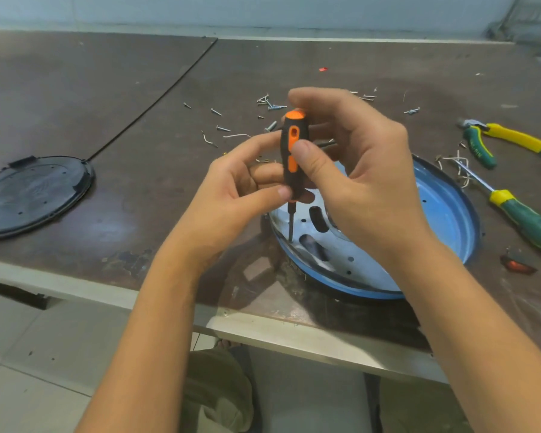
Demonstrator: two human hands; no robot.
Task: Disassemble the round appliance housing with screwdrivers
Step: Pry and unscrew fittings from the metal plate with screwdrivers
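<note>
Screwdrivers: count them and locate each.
2. The orange-black screwdriver stands in the left hand and right hand, tip on the round blue metal housing; the green-yellow screwdriver lies on the brown table beside it.

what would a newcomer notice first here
Dead centre, both hands pinch an orange-and-black screwdriver held upright, the left hand low on the handle and the right hand higher, its tip down in the blue round housing. Loose screws lie scattered behind, a black round cover sits far left, and pliers and a green-and-yellow screwdriver lie to the right.
</note>
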